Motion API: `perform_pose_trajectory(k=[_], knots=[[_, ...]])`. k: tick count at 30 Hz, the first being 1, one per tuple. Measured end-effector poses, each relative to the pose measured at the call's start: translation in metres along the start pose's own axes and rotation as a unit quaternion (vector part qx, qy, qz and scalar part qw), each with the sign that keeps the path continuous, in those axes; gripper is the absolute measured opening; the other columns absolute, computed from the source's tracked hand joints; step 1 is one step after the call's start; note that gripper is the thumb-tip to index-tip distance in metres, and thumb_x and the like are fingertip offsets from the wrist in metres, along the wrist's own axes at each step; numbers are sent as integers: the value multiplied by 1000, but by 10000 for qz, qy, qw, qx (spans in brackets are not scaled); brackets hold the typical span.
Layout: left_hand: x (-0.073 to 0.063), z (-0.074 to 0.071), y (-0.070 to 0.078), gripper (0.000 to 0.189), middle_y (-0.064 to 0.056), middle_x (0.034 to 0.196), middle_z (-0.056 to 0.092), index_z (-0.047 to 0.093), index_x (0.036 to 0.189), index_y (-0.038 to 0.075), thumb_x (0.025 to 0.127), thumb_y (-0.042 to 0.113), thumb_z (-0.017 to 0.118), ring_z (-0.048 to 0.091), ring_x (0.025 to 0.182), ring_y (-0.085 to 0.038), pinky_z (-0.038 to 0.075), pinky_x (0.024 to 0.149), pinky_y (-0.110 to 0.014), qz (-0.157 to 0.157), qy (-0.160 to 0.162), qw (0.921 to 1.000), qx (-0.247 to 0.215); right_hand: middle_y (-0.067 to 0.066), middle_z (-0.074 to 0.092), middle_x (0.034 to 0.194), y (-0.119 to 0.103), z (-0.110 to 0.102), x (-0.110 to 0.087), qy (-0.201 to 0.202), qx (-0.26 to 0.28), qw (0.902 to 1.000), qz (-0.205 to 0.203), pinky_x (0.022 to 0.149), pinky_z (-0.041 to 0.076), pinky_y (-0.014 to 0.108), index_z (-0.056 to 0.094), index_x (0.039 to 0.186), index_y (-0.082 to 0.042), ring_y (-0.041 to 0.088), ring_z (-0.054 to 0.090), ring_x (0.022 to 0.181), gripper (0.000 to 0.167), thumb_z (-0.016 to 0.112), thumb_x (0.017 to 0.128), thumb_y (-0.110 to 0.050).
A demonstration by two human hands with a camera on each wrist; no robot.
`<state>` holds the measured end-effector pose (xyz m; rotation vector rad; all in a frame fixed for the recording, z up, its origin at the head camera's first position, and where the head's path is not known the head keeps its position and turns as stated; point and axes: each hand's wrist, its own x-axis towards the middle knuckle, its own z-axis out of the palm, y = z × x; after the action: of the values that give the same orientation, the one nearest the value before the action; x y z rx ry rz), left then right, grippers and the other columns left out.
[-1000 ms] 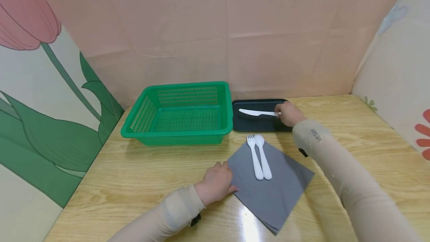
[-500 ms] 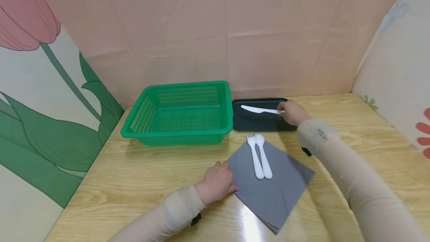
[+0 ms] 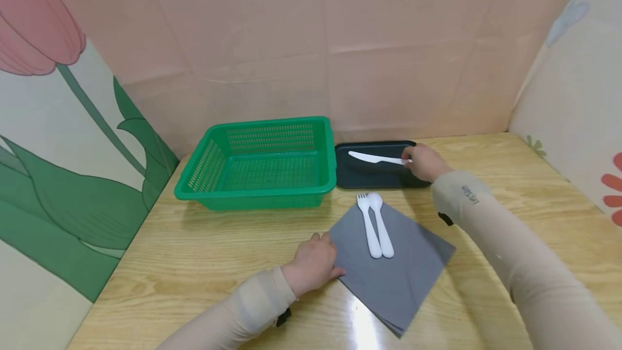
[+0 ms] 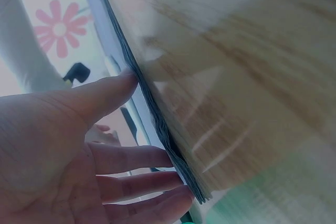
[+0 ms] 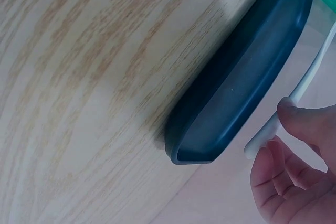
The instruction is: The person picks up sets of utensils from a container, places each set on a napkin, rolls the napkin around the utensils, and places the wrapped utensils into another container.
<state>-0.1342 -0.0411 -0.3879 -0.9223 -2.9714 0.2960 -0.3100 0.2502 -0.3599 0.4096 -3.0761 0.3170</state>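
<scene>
Pinching the white table knife by its handle end over the black tray, right of center, the right hand leaves the blade free, while loosely extended fingers of the left hand touch the gray napkin stack, lower center, probably steadying it.

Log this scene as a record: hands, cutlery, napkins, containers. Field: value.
left hand: fingertips and thumb at edge of gray napkin stack
right hand: pinches white knife by its handle
knife: held above black tray
fork: on napkin stack, left of spoon
spoon: on napkin stack
green basket: left of tray
</scene>
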Motion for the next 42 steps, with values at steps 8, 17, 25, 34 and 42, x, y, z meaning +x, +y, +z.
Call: perform_pose_trajectory(k=[8,17,25,34,42], knots=[[1,0,1,50,-2,89,58,69,87,8,80,57,62,53,74,-11,44,48,-22,-36,-29,10000,-2,24,58,96,-3,-3,-4,-99,38,9999,-1,79,46,49,60,102,3,35,56,87,16,57,89,-5],[1,2,2,50,0,85,56,69,85,9,80,58,61,52,73,-11,44,47,-21,-28,66,10000,60,24,58,95,-4,-5,-7,-113,98,9999,-43,78,46,48,60,102,3,34,56,86,16,57,89,-5],[0,0,2,48,-1,85,56,69,84,9,80,57,62,52,73,-11,43,47,-22,-21,51,10000,-27,23,57,94,-4,-5,-7,-113,71,9999,-13,77,46,48,60,102,3,33,55,84,16,58,89,-6],[0,-1,2,48,-1,86,57,69,84,9,80,56,62,52,73,-11,43,47,-21,8,10,10000,15,21,58,90,-4,-3,-8,-10,39,9999,-164,76,46,47,60,100,3,32,56,82,15,58,88,-6],[1,-2,1,48,0,85,56,68,83,9,80,57,61,52,73,-10,44,47,-22,-26,-33,10000,37,20,59,89,-8,-3,-9,-36,78,9997,-210,77,46,48,60,100,3,32,55,83,15,58,88,-6]])
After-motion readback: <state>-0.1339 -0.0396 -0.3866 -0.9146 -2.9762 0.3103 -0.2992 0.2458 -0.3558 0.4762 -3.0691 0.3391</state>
